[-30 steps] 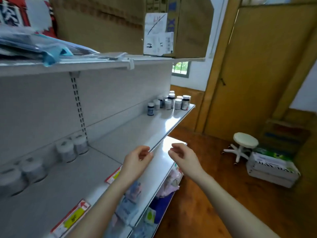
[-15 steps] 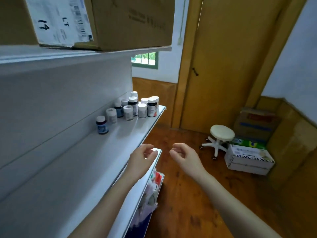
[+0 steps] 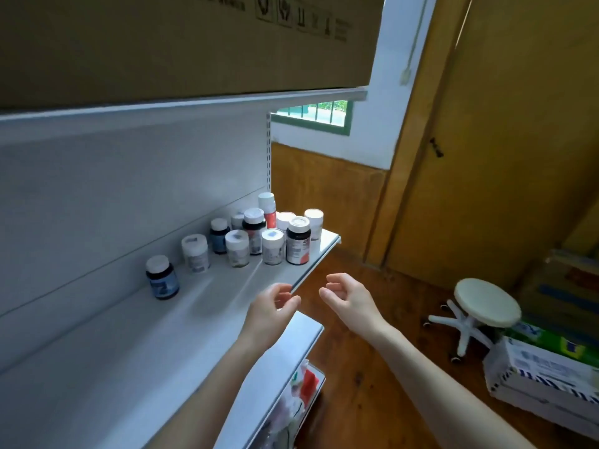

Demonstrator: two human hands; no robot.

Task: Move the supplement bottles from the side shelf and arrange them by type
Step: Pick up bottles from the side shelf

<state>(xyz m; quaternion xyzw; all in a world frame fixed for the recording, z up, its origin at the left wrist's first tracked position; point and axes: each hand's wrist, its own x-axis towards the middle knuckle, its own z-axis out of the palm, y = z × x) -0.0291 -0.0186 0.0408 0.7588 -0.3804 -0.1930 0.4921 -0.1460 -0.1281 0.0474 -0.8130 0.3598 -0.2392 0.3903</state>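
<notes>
The supplement bottles (image 3: 256, 234) are nearer now; my left hand (image 3: 269, 314) and right hand (image 3: 348, 301) hover, grip loose and empty. Likely light, rigid: grasp bodies.

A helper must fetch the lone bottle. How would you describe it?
On the white shelf beneath the large cardboard box, supplement bottles cluster at the far end. The dark, white-capped bottle stands alone at the row's near end, apart from the rest.

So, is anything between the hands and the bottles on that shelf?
Nothing visible. The left hand and right hand hover empty by the front edge of the shelf, and only bare shelf lies between them and the bottles.
</notes>
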